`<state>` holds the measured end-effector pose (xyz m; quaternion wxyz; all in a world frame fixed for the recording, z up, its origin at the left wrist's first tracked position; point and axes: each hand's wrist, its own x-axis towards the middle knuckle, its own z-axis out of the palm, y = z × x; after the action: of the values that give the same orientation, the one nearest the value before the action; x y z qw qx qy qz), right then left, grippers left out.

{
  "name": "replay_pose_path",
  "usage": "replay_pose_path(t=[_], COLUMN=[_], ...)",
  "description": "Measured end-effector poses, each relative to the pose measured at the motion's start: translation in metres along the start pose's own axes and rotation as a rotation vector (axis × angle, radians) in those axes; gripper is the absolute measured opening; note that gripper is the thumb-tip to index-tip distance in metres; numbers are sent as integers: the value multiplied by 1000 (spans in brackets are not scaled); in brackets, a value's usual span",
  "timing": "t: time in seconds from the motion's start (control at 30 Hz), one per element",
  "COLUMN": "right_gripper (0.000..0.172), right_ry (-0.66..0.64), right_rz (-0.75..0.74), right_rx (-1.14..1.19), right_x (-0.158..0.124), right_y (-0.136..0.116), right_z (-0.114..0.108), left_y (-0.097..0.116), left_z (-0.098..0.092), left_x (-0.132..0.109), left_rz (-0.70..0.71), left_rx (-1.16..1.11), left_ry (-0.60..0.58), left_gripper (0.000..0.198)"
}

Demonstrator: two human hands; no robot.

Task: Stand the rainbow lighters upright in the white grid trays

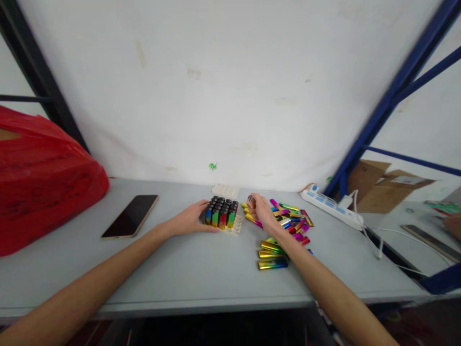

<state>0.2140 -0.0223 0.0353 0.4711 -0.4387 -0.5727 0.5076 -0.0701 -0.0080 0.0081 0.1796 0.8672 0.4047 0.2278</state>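
A white tray [236, 229] in the middle of the grey table holds several colourful metallic lighters [221, 211] standing upright. My left hand [192, 217] rests against the left side of that tray, fingers curled round the block of lighters. My right hand [260, 208] is closed in a pinch on one lighter [250, 199], just right of the tray. Under and beyond that hand lies a loose pile of lighters [290, 222], with three more lighters [272, 255] lying side by side nearer to me.
A dark phone [130, 216] lies at the left, beside a red plastic bag [43, 180]. An empty white tray [225, 190] sits by the back wall. A white power strip [331, 205] with cables lies at the right. Another person's hand [454, 225] shows at the far right edge.
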Motion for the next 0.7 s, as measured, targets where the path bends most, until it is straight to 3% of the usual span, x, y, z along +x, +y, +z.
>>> replay_pose_path(t=[0.17, 0.4, 0.5, 0.7], right_gripper=[63, 50, 54, 63], right_ry=[-62, -63, -80, -126], right_rz=[6, 26, 27, -166], right_rx=[-32, 4, -18, -148], right_x=[-1, -3, -1, -6], right_y=[-2, -5, -2, -5], right_z=[-6, -6, -7, -12], left_y=[1, 2, 2, 4], left_z=[0, -1, -2, -2], left_x=[0, 0, -1, 0], left_rz=[18, 17, 12, 25], left_rx=[11, 10, 13, -15], left_ry=[16, 14, 18, 5], left_gripper=[87, 85, 88, 83])
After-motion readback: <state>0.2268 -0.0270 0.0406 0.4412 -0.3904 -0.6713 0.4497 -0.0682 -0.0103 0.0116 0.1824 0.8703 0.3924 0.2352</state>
